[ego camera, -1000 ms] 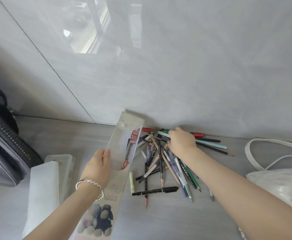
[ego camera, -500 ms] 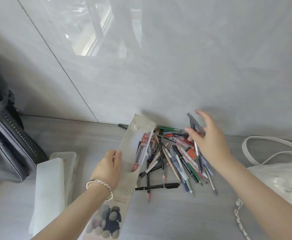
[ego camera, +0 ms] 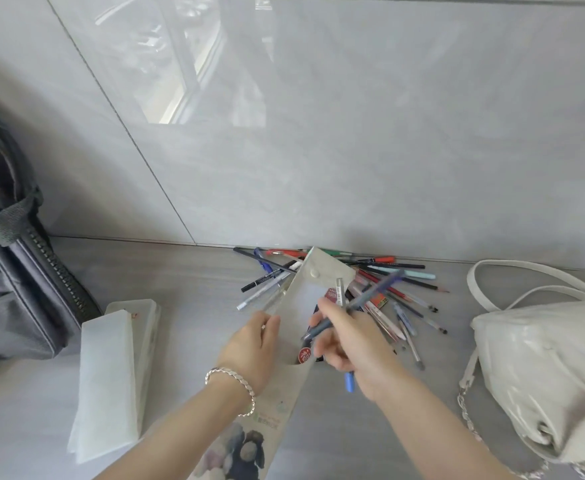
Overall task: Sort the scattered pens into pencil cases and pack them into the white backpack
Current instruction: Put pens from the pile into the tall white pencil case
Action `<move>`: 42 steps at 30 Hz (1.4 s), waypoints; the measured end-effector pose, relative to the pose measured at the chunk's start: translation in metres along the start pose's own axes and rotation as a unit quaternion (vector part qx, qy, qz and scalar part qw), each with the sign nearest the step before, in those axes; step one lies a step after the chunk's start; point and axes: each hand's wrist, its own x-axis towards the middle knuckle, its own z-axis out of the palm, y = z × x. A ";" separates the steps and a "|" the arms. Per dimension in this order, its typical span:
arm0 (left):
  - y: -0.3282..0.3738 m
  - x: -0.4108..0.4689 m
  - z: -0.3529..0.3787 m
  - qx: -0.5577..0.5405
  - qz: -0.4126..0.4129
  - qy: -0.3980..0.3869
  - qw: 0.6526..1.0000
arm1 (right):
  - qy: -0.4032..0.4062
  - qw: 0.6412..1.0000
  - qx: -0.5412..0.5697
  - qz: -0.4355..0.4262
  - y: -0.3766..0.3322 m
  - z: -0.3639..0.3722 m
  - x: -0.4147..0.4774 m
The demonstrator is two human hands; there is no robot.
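Now right hand [ego camera: 356, 344] grips pen [ego camera: 363, 299], long axis slanting up-right.

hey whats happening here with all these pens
A person is filling a clear plastic pencil case with a snap flap. Their left hand, with a silver bracelet on the wrist, holds the case by its edge, while the right hand grips a few pens, one a dark blue-grey pen, at the case's opening. A loose pile of pens and pencils lies on the grey surface by the wall. Two frosted white cases lie to the left, and the white backpack sits at the right.
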 end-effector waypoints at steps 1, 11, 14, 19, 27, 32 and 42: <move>0.001 -0.003 0.002 -0.004 0.007 0.008 1.000 | 0.005 1.000 -0.013 -0.001 0.003 0.006 -0.002; 0.007 -0.018 0.010 -0.037 0.044 0.073 0.996 | 0.101 0.971 -0.111 -0.186 0.026 0.015 -0.011; 0.010 -0.020 0.011 -0.029 0.063 0.070 0.995 | 0.081 0.960 -0.219 -0.156 0.022 0.011 -0.010; 0.011 -0.017 0.007 -0.031 0.057 0.073 0.995 | 0.023 0.941 -0.309 -0.133 0.019 0.009 -0.023; -0.008 0.000 -0.008 -0.006 0.011 0.064 0.998 | 0.046 0.955 -0.212 -0.203 0.020 -0.023 -0.032; -0.012 -0.005 -0.005 0.020 0.021 0.020 0.999 | -0.045 0.996 0.015 -0.074 0.008 -0.023 -0.027; -0.014 -0.015 0.008 0.056 0.079 -0.020 0.995 | 0.079 0.961 -0.195 -0.180 0.034 0.000 -0.001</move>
